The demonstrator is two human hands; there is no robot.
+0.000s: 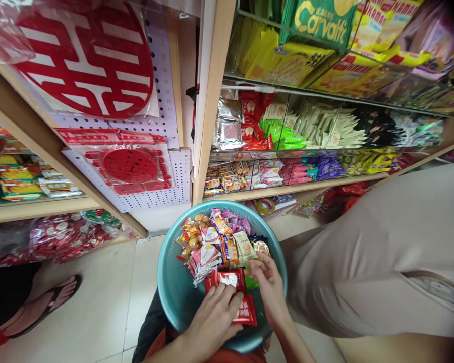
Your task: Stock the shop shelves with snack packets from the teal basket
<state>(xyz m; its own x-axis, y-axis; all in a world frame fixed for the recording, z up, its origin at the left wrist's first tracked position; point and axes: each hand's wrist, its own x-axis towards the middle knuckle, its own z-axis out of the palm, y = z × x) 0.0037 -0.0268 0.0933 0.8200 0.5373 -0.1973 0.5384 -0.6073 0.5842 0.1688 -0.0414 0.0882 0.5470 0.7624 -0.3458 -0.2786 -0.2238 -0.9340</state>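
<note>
While the left hand [215,312] reaches over the red packets [245,311] in the lower part of a teal basin [168,287], the right hand [267,282] is at the lower edge of a beige packet [244,246] just right of the basin's middle. The left grip is partly curled, its fingers resting on the upper red packet and its thumb side against the lower one; whether it clamps either cannot be told. The right grip is nearly closed, thumb and fingertips close together, but whether the beige packet is pinched between them is unclear. The basin, with a perforated wall, sits at the lower centre of the frame and holds all these packets. Left of the beige packet lie orange packets [230,249], and beyond them a stack of pink-and-white packets [202,264]; clear-wrapped sweets [191,234] sit near the basin's left side, purple packets [242,225] toward its far side. A bit of a green packet [250,282] shows beneath the right hand. Glass-fronted shelves [287,189] of packaged snacks fill the upper right, a person's trousered leg [366,257] the right, and a sandalled foot [62,297] rests on the tiled floor [102,287] at lower left.
</note>
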